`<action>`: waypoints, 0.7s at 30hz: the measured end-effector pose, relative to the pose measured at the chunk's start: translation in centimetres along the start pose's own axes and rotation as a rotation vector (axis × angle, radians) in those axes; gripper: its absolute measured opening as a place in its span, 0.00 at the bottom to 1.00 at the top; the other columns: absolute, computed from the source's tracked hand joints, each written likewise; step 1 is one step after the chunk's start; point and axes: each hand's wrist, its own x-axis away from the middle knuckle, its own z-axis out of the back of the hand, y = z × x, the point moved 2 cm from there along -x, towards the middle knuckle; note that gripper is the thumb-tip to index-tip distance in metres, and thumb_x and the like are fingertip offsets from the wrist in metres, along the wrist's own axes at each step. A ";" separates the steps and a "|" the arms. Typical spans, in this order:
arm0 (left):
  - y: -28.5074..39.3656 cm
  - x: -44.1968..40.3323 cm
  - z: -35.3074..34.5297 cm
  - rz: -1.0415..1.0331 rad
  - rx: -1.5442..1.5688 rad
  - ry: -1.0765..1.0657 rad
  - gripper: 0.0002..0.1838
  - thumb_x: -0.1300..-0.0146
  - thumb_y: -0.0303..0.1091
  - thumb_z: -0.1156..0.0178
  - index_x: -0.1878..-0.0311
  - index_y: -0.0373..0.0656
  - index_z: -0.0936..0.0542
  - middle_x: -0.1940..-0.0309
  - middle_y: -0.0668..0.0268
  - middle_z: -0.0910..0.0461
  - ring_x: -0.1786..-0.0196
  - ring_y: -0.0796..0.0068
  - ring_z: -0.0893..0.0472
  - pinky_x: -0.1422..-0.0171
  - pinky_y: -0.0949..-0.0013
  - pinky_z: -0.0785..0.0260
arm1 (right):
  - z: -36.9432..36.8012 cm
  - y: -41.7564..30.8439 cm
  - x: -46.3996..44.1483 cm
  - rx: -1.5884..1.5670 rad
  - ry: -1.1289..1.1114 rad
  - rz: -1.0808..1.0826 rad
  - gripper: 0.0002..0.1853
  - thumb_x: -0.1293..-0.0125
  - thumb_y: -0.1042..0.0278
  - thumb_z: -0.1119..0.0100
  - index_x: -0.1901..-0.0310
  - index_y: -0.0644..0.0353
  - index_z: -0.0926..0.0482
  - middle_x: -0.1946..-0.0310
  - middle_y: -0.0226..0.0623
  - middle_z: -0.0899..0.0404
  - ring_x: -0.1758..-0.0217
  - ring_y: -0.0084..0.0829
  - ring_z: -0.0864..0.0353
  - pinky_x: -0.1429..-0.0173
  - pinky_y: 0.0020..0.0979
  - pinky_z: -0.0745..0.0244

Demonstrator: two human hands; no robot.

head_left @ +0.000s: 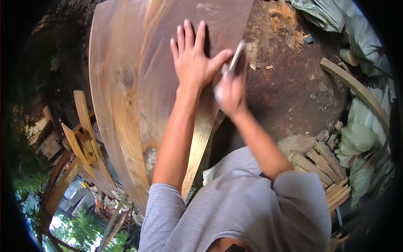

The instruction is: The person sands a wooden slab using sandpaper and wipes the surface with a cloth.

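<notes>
A large wooden panel (121, 80) of joined planks, brown and yellowish, spreads before me. My left hand (193, 65) lies flat on its darker part with the fingers spread. Just right of it, at the panel's right edge, my right hand (233, 92) is closed round a light-coloured tool (238, 55). Motion blurs this hand and the tool, so the tool's kind and its contact with the edge cannot be made out. A pale, bare wood strip (201, 134) runs along the panel's edge below my hands.
Wood shavings (281, 21) and scraps lie on the dirt floor (294, 92). At right are a curved beam (357, 86), grey-green sheeting (361, 138) and stacked wood pieces (321, 164). Wooden offcuts (84, 138) stand at left.
</notes>
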 end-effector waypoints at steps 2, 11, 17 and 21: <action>-1.5 6.2 1.7 0.030 -0.092 -0.041 0.47 0.35 0.69 0.38 0.18 0.52 0.34 0.16 0.46 0.44 0.15 0.43 0.46 0.14 0.40 0.58 | 0.8 4.2 -7.1 0.139 0.084 -0.003 0.39 0.19 0.53 0.60 0.18 0.73 0.52 0.17 0.68 0.56 0.12 0.61 0.60 0.11 0.53 0.68; -5.4 45.2 9.4 0.656 -0.165 0.017 0.35 0.40 0.35 0.43 0.27 0.38 0.25 0.23 0.41 0.34 0.18 0.39 0.39 0.15 0.39 0.54 | -1.3 0.6 -14.0 0.899 -0.414 0.424 0.35 0.22 0.54 0.54 0.19 0.62 0.41 0.15 0.44 0.47 0.12 0.47 0.49 0.15 0.68 0.60; -11.8 66.6 12.2 1.482 -0.400 0.709 0.36 0.18 0.56 0.56 0.27 0.29 0.28 0.23 0.36 0.36 0.19 0.38 0.40 0.14 0.47 0.52 | -14.5 -17.8 20.8 -0.048 -1.001 0.945 0.29 0.32 0.54 0.44 0.32 0.59 0.22 0.28 0.45 0.26 0.27 0.54 0.27 0.19 0.61 0.42; -16.3 69.1 14.2 1.463 -0.426 0.603 0.32 0.19 0.53 0.52 0.28 0.34 0.25 0.23 0.36 0.35 0.20 0.39 0.37 0.16 0.48 0.47 | -17.5 -20.2 32.3 -0.162 -1.201 1.019 0.30 0.32 0.52 0.46 0.32 0.58 0.22 0.27 0.45 0.27 0.19 0.49 0.36 0.15 0.61 0.50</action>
